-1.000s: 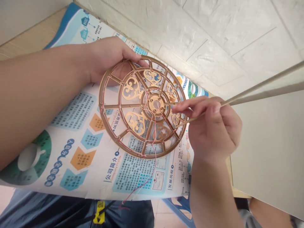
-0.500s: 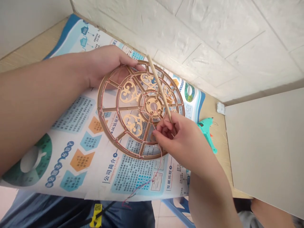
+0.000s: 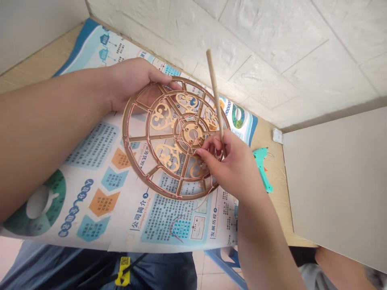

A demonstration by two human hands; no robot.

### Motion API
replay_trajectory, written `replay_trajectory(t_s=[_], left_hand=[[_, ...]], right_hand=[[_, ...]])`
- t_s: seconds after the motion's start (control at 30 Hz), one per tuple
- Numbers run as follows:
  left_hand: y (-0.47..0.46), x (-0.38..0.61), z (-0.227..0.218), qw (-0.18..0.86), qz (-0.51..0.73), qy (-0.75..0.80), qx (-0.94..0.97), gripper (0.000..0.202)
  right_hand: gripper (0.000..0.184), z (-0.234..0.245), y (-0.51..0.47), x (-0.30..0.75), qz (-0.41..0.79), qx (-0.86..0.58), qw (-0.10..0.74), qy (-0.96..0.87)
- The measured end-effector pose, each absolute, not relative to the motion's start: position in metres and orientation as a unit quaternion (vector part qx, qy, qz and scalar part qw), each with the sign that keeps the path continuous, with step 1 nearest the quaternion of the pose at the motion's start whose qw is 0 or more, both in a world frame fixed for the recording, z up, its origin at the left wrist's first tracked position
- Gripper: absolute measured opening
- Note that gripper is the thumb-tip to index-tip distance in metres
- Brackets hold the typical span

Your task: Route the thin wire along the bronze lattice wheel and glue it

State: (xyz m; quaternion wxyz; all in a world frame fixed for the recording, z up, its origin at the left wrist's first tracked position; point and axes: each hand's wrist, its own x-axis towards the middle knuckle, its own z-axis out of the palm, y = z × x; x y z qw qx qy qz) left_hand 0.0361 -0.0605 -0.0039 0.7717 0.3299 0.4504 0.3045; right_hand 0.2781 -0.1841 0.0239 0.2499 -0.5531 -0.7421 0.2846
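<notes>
A round gold-brown openwork frame (image 3: 154,137) with spokes, rings and scrollwork is held tilted above the printed sheet. My left hand (image 3: 136,80) grips its upper left rim, thumb on top, other fingers partly hidden behind it. Near the hub, my right hand (image 3: 232,161) is closed around a pale wooden stick (image 3: 214,86) that points upward. Its thumb and forefinger also pinch a thin reddish wire (image 3: 196,148) beside the hub. More of this wire runs along the rings and spokes, and a loose tail hangs over the sheet.
The printed sheet (image 3: 81,153) covers much of the wooden table (image 3: 273,217). A turquoise glue gun (image 3: 262,167) lies to the right, near a white board (image 3: 335,181). A tiled wall (image 3: 256,60) rises behind. Part of another person shows at lower right.
My right hand has moved up and slightly left towards the hub, and the stick stands more upright. The wire's loose end has drawn back from the table's front edge onto the sheet.
</notes>
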Motion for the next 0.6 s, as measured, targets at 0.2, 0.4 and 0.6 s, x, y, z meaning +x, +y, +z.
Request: replay_trajectory(t_s=[0.2, 0.4, 0.6], left_hand=[[-0.060, 0.035, -0.003, 0.765, 0.326, 0.465, 0.306, 0.023], [-0.062, 0.035, 0.001, 0.776, 0.326, 0.454, 0.294, 0.021], [-0.062, 0.035, 0.001, 0.783, 0.322, 0.451, 0.283, 0.019]], right_hand=[[0.040, 0.025, -0.179, 0.283, 0.217, -0.445, 0.483, -0.722], [0.034, 0.023, -0.188, 0.282, 0.309, -0.371, 0.498, -0.721], [0.015, 0.019, -0.185, 0.278, 0.316, -0.340, 0.474, -0.749]])
